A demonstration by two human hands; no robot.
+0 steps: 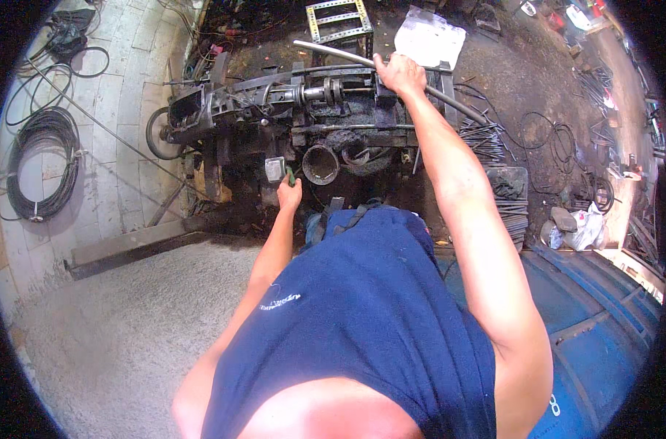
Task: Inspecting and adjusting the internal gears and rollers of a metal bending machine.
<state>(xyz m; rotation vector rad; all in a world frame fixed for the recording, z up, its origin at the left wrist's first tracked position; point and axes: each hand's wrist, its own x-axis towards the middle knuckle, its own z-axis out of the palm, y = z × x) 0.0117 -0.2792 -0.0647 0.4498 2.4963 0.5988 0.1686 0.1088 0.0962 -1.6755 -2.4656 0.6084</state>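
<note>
Over the machine (274, 110), right hand (399, 73) grips a left-right pipe (333, 53); left hand (289, 192) pinches a green handle (290, 175).

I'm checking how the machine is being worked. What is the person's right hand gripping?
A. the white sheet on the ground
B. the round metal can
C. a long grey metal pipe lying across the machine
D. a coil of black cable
C: the right hand is closed around the long grey pipe that runs across the top of the dark machine.
</note>
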